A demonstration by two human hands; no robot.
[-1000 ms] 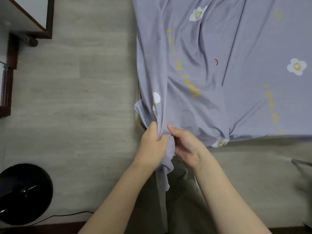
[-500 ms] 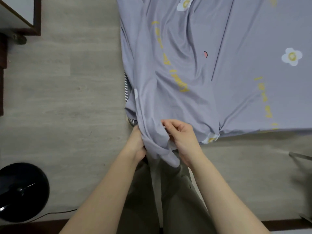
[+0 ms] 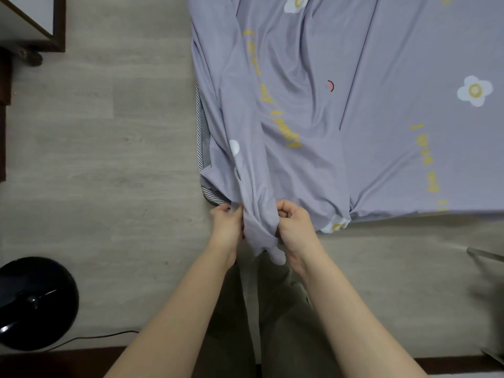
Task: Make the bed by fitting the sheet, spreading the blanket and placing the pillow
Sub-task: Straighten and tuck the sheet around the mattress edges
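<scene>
Two hands: the left hand [image 3: 227,223] and right hand [image 3: 296,227] are seen side by side at the near corner of the bed, a bunched fold of sheet [image 3: 300,118] caught between them.
Floor: pale grey wood-look planks [image 3: 109,159] are spread to the left of the left hand and below both forearms.
Room: a dark-framed cabinet [image 3: 54,28] is set far up and left of the left hand; a glossy black round base [image 3: 35,304] with a thin cord lies low and left of it.
Mattress: a striped grey edge [image 3: 200,148] is exposed just above and left of the left hand, where the sheet is not yet pulled over.
Sheet, place: it is laid over the bed above both hands and well to the right of the right hand, with its corner hanging down between the wrists.
Sheet, look: lilac-grey cloth, printed with white flowers with yellow centres and lines of yellow lettering; one small red mark is shown above the right hand.
Sheet, texture: thin and soft, drawn into long creases that converge on the hands; flatter and smoother to the right.
Left hand: fingers are curled, pinching the sheet's edge at the mattress corner.
Right hand: closed into a fist around the gathered fold.
</scene>
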